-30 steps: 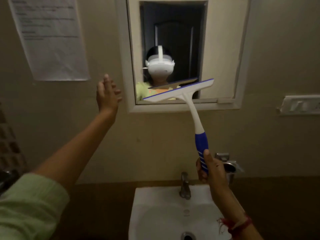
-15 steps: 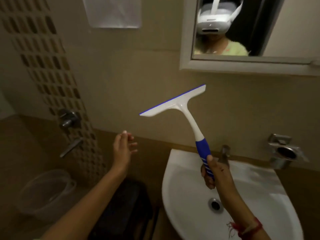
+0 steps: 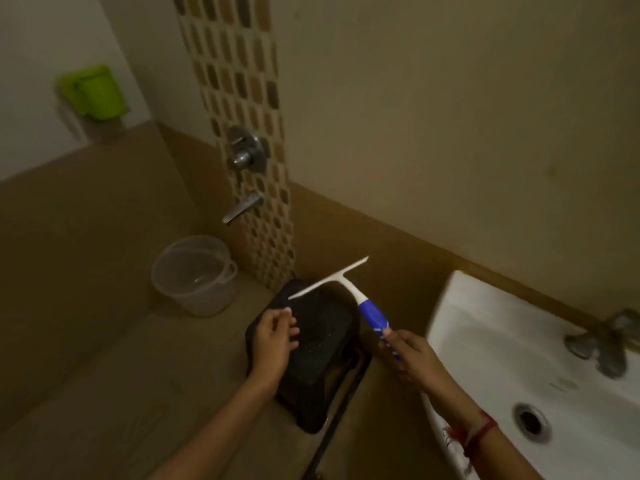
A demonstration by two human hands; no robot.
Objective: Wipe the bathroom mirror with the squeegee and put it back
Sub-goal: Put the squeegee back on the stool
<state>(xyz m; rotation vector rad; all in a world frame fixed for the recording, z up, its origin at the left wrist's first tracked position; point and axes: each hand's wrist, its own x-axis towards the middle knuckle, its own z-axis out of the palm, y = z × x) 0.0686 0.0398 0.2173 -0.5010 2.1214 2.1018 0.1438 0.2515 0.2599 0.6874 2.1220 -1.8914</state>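
Dim tiled bathroom; right hand (image 3: 412, 355) grip closed on squeegee (image 3: 349, 289) above black stool (image 3: 311, 368); left hand (image 3: 273, 337) loosely open, empty.

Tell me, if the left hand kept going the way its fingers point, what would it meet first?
Probably the black stool: the left hand hovers over its top, fingers aimed right across it. Further along sits the squeegee handle, but depth is unclear from one view.

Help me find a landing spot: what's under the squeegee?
Below the squeegee sits a black stool, top apparently bare. The left hand covers its near-left edge.
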